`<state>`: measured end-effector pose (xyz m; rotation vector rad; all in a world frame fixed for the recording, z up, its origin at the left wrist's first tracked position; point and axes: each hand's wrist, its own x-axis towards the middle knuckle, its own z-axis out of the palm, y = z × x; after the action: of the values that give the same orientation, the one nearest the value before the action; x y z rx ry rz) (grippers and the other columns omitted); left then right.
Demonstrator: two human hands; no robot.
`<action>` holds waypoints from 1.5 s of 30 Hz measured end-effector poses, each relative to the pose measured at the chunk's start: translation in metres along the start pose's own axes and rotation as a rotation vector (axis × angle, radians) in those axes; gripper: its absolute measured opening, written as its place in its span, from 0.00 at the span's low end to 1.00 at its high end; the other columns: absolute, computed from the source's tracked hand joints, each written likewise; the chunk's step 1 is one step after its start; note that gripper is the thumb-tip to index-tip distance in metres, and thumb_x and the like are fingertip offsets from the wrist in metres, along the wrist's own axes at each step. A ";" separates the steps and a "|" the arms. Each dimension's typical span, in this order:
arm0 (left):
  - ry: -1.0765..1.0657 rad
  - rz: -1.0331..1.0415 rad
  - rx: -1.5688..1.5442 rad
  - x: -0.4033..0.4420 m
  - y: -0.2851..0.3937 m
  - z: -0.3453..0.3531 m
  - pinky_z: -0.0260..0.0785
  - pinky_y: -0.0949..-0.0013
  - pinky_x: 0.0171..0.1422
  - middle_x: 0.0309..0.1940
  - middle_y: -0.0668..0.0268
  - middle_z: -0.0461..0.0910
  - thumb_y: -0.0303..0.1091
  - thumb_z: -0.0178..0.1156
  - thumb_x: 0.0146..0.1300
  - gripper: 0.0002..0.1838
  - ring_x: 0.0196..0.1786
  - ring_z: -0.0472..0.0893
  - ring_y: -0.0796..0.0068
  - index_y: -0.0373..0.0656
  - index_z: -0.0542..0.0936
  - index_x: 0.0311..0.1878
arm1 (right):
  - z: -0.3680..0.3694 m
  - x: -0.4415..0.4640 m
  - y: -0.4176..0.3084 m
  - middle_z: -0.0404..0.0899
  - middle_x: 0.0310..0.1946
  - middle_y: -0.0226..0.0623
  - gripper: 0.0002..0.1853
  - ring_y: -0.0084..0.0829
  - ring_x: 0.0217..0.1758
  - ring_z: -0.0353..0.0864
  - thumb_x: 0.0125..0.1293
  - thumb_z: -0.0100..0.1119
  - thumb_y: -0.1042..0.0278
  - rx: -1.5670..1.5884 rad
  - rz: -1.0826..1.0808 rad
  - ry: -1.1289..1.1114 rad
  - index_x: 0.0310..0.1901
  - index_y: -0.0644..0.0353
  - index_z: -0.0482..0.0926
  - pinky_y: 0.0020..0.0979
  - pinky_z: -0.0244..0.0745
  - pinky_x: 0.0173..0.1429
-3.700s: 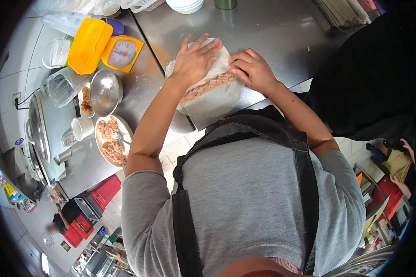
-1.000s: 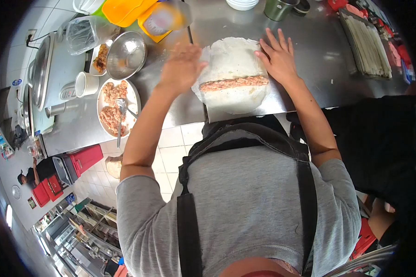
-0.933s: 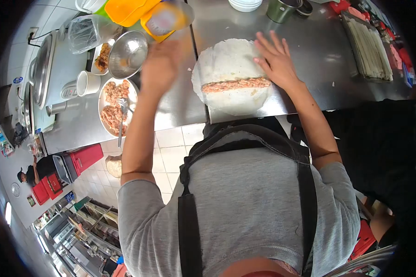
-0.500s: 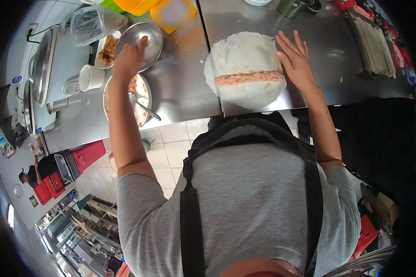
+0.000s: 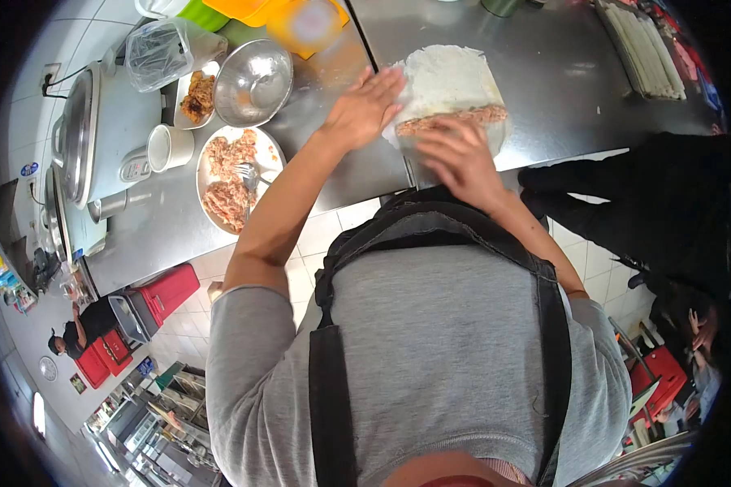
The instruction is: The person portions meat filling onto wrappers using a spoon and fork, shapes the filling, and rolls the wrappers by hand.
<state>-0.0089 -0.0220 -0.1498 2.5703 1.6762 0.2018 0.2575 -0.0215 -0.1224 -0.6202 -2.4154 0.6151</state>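
Observation:
A thin white round wrapper sheet (image 5: pixel 451 75) lies on the steel counter. Across its lower part runs a strip of pinkish minced filling (image 5: pixel 487 114). My left hand (image 5: pixel 361 109) is flat with fingers stretched out, its fingertips at the wrapper's left edge. Over the lower part of the sheet is my right hand (image 5: pixel 463 158), fingers apart, slightly bent and a little blurred; it hides part of the filling and the lower wrapper. A white plate (image 5: pixel 277 154) to the left holds more minced filling (image 5: pixel 227 199), with a fork (image 5: pixel 250 174) resting in it.
Left of the plate stand a white paper cup (image 5: pixel 170 148) and a tray of browned food (image 5: pixel 196 99). A metal bowl (image 5: pixel 254 81) is behind the plate. Stacked pale strips (image 5: pixel 646 53) sit at the far right. A person in dark clothes (image 5: pixel 650 203) is at right.
My left hand has left the metal bowl and come right to the wrapper. My right hand has moved from the wrapper's right edge down and left over the filling.

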 end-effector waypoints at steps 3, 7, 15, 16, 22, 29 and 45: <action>0.047 0.036 0.002 -0.004 -0.001 0.003 0.46 0.56 0.88 0.80 0.60 0.62 0.45 0.49 0.79 0.29 0.82 0.60 0.66 0.40 0.66 0.77 | 0.017 -0.007 -0.019 0.84 0.56 0.27 0.13 0.38 0.68 0.74 0.63 0.71 0.66 0.012 -0.048 -0.089 0.50 0.50 0.86 0.45 0.63 0.68; -0.017 -0.021 -0.120 -0.030 -0.004 -0.018 0.62 0.54 0.78 0.68 0.58 0.76 0.43 0.59 0.73 0.22 0.71 0.74 0.62 0.43 0.79 0.66 | 0.020 -0.017 -0.023 0.83 0.57 0.26 0.14 0.38 0.68 0.73 0.62 0.70 0.67 0.008 0.006 -0.008 0.50 0.49 0.86 0.46 0.63 0.68; 0.120 -0.474 -0.116 0.035 -0.008 -0.008 0.78 0.54 0.49 0.40 0.57 0.87 0.48 0.71 0.59 0.17 0.44 0.87 0.56 0.45 0.88 0.43 | 0.020 -0.021 -0.027 0.83 0.56 0.26 0.14 0.40 0.67 0.74 0.61 0.70 0.71 -0.014 0.058 0.001 0.50 0.49 0.86 0.47 0.63 0.69; 0.041 -0.522 -0.165 0.037 -0.009 -0.008 0.78 0.54 0.49 0.39 0.57 0.88 0.47 0.71 0.58 0.17 0.43 0.87 0.56 0.44 0.88 0.42 | 0.023 -0.021 -0.028 0.83 0.56 0.26 0.14 0.40 0.67 0.74 0.61 0.70 0.71 -0.007 0.054 0.006 0.50 0.49 0.86 0.47 0.63 0.69; -0.092 -0.626 -0.363 0.041 -0.011 -0.010 0.78 0.54 0.50 0.37 0.55 0.89 0.44 0.70 0.57 0.14 0.43 0.88 0.53 0.44 0.88 0.39 | 0.030 -0.022 -0.024 0.83 0.56 0.26 0.16 0.40 0.67 0.74 0.59 0.70 0.73 0.018 0.040 0.007 0.50 0.49 0.86 0.46 0.65 0.68; -0.048 -0.708 -0.326 0.027 0.006 -0.015 0.78 0.55 0.55 0.44 0.53 0.88 0.42 0.70 0.57 0.21 0.49 0.87 0.51 0.42 0.84 0.51 | 0.045 -0.014 -0.028 0.83 0.55 0.25 0.20 0.38 0.67 0.74 0.50 0.70 0.74 0.051 -0.084 -0.059 0.48 0.49 0.86 0.44 0.67 0.68; -0.101 -0.679 -0.418 0.041 0.009 -0.016 0.77 0.52 0.52 0.40 0.52 0.88 0.42 0.65 0.57 0.17 0.47 0.87 0.49 0.41 0.86 0.44 | 0.054 -0.012 -0.035 0.83 0.53 0.25 0.17 0.35 0.65 0.74 0.51 0.67 0.71 0.030 -0.169 -0.054 0.46 0.50 0.87 0.42 0.67 0.68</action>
<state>0.0130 0.0113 -0.1298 1.5938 2.0770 0.3252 0.2231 -0.0709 -0.1473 -0.3866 -2.4726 0.6029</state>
